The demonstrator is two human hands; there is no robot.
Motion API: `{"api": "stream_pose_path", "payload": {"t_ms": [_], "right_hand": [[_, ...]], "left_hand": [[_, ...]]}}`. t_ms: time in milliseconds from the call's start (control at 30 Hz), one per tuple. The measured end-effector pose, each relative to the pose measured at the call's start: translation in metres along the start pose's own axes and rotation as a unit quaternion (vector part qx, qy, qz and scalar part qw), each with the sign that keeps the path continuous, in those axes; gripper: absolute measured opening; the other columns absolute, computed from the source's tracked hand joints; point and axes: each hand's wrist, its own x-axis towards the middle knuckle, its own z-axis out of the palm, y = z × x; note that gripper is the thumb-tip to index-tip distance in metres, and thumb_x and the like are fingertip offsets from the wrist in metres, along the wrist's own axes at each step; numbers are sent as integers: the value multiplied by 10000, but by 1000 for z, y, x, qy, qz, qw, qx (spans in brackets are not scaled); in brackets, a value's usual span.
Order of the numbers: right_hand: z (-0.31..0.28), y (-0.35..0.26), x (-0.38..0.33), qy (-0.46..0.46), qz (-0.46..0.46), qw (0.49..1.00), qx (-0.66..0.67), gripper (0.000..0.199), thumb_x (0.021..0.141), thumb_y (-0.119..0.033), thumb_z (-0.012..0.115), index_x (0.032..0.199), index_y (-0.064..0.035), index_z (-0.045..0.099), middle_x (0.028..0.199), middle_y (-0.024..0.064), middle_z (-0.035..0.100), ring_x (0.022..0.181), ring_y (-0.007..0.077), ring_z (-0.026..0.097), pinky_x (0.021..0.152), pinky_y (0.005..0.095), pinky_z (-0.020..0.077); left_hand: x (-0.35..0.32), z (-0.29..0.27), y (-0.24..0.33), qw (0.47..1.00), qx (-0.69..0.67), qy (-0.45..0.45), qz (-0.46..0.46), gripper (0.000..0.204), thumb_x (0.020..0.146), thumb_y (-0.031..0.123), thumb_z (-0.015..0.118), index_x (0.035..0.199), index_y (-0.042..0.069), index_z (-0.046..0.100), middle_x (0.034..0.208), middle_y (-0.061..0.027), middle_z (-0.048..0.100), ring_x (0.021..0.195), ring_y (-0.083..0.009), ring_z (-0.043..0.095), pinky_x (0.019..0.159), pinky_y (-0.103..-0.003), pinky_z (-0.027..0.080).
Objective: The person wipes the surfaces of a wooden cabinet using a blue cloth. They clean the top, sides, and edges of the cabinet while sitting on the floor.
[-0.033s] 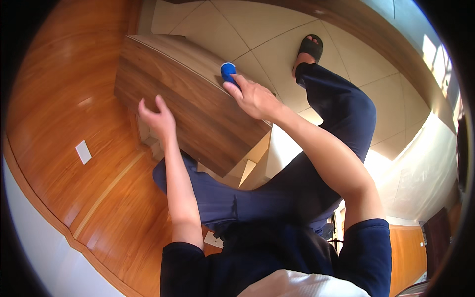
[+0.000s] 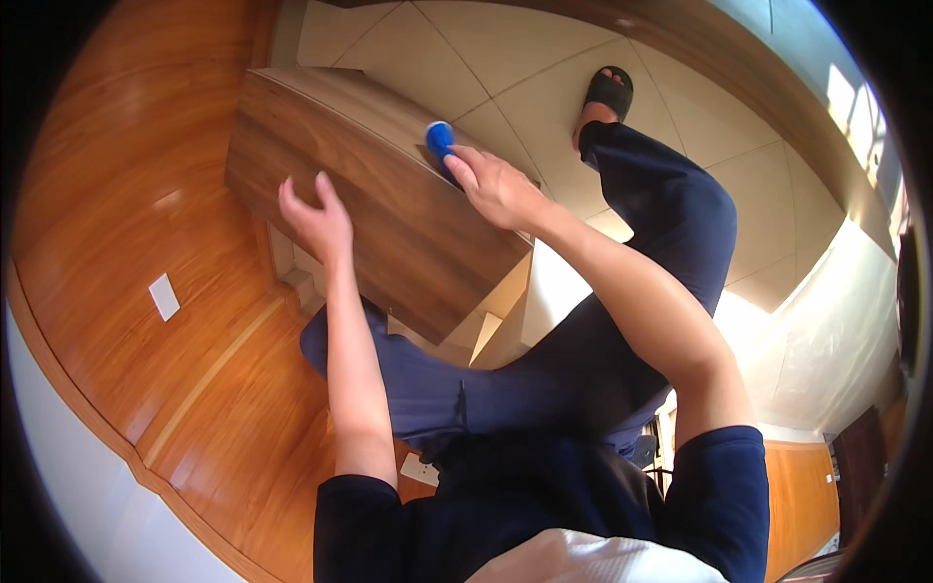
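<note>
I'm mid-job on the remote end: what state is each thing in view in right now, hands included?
Left hand: open, empty.
Right hand: closed around the blue object.
Blue object: held, pale end pointing away from the person.
Wooden box: in front of the person; open or shut, cannot tell.
Slipper: worn on a foot.
White plate: fixed flat on the orange-brown wood.
</note>
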Motion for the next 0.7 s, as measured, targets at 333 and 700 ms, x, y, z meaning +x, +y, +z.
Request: {"api": "stream_pose_path", "payload": {"t_ms": [333,700], "right_hand": [[7,41,32,-36,80,996,8,392,969,-429,657,1222,-142,742,1144,137,704,1092,277,642,975,384,485],[66,208,67,-7,220,966,135,406,971,-402,674,1285,-146,705,1119,93,759,990,164,674,935,324,502]], "left_hand": [[12,77,63,995,55,-28,80,620,1020,467,528,1482,63,442,1577,-160,402,1500,-334,310,1191,-617,180],[11,71,60,992,72,-60,80,576,1027,406,539,1484,70,441,1593,-142,379,1493,-313,313,1201,-573,165]]}}
